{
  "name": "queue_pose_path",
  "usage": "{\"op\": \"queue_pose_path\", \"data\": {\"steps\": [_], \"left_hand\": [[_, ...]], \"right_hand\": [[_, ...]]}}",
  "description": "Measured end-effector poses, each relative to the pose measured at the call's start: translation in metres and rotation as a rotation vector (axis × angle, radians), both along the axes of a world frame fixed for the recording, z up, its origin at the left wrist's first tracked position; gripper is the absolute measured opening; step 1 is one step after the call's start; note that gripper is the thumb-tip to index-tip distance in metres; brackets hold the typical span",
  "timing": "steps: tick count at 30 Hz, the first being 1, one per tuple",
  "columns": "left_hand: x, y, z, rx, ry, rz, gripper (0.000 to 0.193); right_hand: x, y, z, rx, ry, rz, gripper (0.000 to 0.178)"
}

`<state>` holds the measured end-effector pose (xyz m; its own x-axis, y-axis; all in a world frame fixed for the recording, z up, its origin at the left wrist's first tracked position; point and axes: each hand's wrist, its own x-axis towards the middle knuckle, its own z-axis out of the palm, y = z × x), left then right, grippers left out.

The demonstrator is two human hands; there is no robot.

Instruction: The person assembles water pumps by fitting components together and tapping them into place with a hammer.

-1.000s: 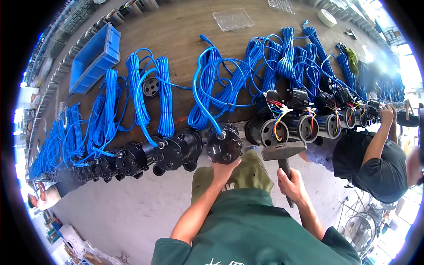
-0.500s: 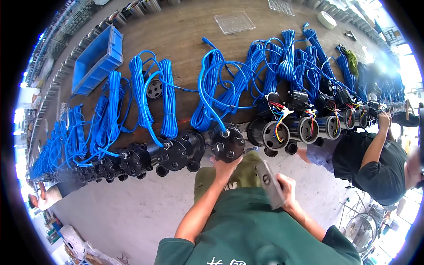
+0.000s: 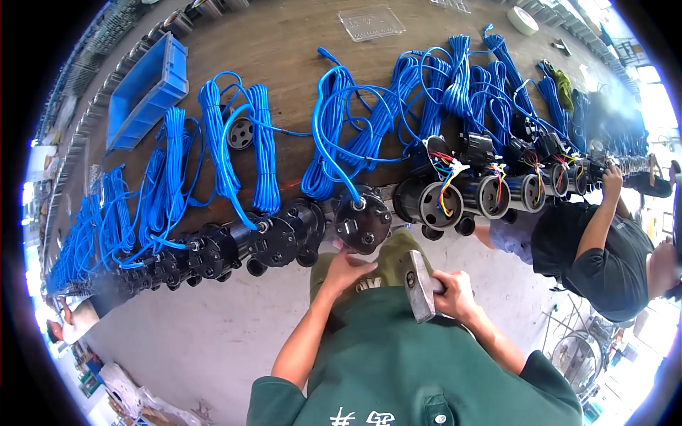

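Observation:
My right hand (image 3: 456, 295) is closed round the handle of a hammer (image 3: 419, 287), whose grey metal head is held in front of my shirt. Below a black round-capped housing (image 3: 362, 221) at the table edge is my left hand (image 3: 345, 271), with thumb and fingers apart and nothing in them. Its fingertips reach up to the housing's underside; whether they touch it I cannot tell. A blue cable (image 3: 328, 153) runs from the cap to a bundled coil on the table. Just right stands an open black cylinder (image 3: 430, 204) with coloured wires at its mouth.
More capped housings (image 3: 277, 241) line the edge on the left, open ones on the right. Blue cable bundles cover much of the table (image 3: 284, 50). A blue crate (image 3: 149, 92) stands at the far left. Another person (image 3: 604, 255) works at the right beside a floor fan (image 3: 579, 362).
My left hand has come down off the housing and its thumb has parted from it. The hammer has shifted left and turned, showing its head more clearly.

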<state>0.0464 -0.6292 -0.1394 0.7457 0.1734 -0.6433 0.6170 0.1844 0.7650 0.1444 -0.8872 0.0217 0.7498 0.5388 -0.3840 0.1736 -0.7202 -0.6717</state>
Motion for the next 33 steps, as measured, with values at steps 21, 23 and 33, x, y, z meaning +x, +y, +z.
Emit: {"op": "queue_pose_path", "data": {"steps": [21,23,33], "left_hand": [[0.026,-0.049,-0.056,0.177,-0.214,0.241,0.035],[0.019,-0.045,-0.060,0.230,-0.250,0.234,0.035],[0.024,-0.012,0.004,-0.069,0.037,0.037,0.042]], "right_hand": [[0.042,0.021,-0.044,-0.103,-0.358,0.142,0.023],[0.043,0.015,-0.038,-0.093,-0.328,0.199,0.023],[0.020,0.019,-0.008,0.177,-0.322,0.190,0.022]]}}
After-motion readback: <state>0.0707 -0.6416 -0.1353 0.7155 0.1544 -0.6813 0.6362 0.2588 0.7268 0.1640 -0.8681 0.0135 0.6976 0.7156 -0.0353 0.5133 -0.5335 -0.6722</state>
